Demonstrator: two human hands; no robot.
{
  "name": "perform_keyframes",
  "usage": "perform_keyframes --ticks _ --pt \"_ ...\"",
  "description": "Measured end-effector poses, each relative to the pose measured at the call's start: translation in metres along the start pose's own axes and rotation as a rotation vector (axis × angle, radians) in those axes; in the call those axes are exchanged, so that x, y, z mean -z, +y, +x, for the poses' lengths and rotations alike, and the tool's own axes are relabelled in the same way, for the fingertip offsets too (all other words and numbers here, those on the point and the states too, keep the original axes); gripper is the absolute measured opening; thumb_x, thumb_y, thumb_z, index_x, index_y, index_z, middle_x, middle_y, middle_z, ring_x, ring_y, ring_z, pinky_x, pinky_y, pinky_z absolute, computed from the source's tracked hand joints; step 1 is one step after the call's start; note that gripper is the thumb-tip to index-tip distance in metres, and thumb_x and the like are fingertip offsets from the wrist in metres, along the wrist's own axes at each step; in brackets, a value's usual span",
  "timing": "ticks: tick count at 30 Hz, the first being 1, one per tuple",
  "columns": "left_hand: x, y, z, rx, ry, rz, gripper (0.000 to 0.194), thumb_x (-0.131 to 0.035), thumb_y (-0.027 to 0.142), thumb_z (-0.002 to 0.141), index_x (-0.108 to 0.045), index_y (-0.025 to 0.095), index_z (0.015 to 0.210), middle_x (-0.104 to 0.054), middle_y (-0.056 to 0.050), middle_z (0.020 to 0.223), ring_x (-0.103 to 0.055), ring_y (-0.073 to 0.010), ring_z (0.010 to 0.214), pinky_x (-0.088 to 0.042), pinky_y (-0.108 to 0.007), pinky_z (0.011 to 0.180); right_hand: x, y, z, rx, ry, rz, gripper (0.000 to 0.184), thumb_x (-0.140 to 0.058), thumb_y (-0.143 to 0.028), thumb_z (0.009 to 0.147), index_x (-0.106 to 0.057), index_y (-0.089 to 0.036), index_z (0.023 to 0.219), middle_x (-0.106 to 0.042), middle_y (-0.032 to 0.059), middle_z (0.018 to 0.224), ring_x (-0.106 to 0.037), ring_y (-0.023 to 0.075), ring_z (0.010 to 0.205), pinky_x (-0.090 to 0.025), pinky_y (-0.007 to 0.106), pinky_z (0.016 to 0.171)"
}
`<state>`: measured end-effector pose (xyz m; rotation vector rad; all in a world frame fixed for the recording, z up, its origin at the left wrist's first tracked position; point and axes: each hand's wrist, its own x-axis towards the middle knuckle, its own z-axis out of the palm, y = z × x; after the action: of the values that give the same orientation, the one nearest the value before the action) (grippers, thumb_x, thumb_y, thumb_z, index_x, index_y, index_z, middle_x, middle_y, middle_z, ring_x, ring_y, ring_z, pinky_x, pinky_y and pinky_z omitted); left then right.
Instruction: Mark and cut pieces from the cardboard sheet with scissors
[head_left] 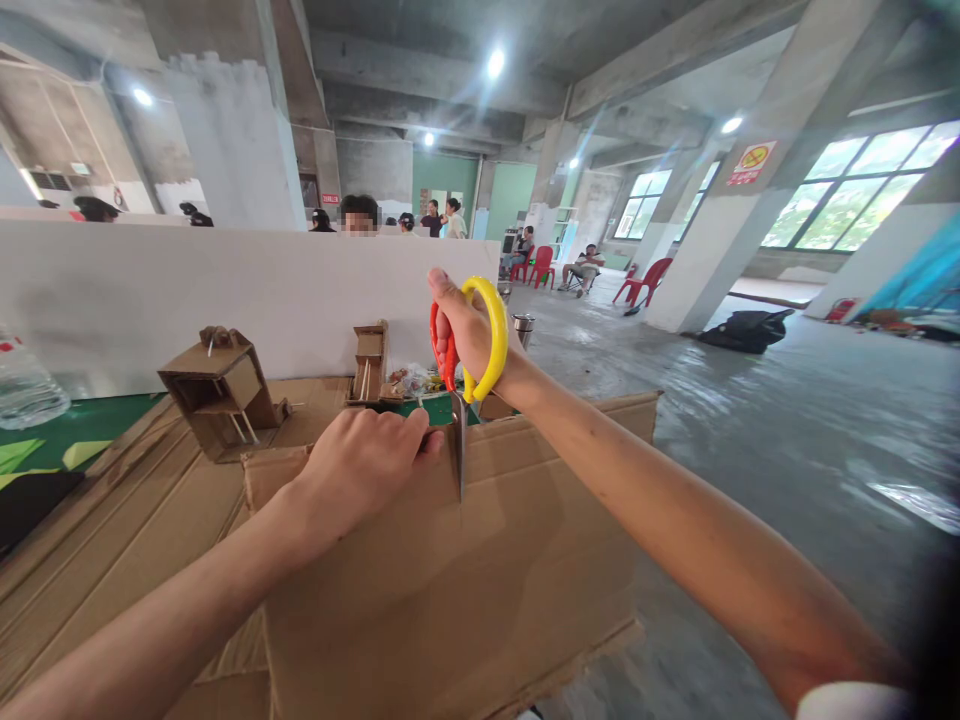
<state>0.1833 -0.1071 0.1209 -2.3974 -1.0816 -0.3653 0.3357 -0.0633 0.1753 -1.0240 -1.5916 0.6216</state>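
Right hand grips scissors, loops spread; left hand pinches cardboard. Slippage risks cut fingers.

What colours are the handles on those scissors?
One handle is yellow, the other handle red; best seen in the head view.

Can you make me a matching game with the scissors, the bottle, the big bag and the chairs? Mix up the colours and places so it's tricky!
Things:
1. Scissors
2. Bottle
3. Big bag
4. Chairs

Colours and places:
A. Black, lying on the floor
B. One yellow handle and one red handle
C. Red all over, standing in the background
D. See-through, at the far left

Right pairs: 1-B, 2-D, 3-A, 4-C
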Motion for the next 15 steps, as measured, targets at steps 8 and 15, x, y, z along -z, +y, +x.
perform_keyframes --ticks 8,15 --pt "-0.0006 -0.0007 0.0004 -0.011 -0.013 0.034 0.040 -0.028 0.034 0.096 -0.061 0.018 0.081 -0.067 -0.007 0.064 -0.066 -0.0261 0.057 -0.040 -0.031 0.049 -0.0016 0.0062 0.0016 0.065 0.036 0.055 0.059 -0.033 -0.071 0.085 -0.038 -0.023 0.050 -0.041 -0.0021 0.043 -0.048 0.0128 0.036 -0.039 0.027 0.035" --pt "0.0009 0.0006 0.0007 -0.001 -0.035 0.047 0.038 -0.029 0.035 0.096 -0.061 0.019 0.082 -0.068 -0.007 0.065 -0.066 -0.0275 0.059 -0.043 -0.033 0.050 -0.0014 0.0037 0.0014 0.053 0.068 0.060 0.061 -0.035 -0.067 0.087 -0.038 -0.022 0.046 -0.040 -0.0021 0.039 -0.047 0.0119 0.032 -0.040 0.027 0.035"
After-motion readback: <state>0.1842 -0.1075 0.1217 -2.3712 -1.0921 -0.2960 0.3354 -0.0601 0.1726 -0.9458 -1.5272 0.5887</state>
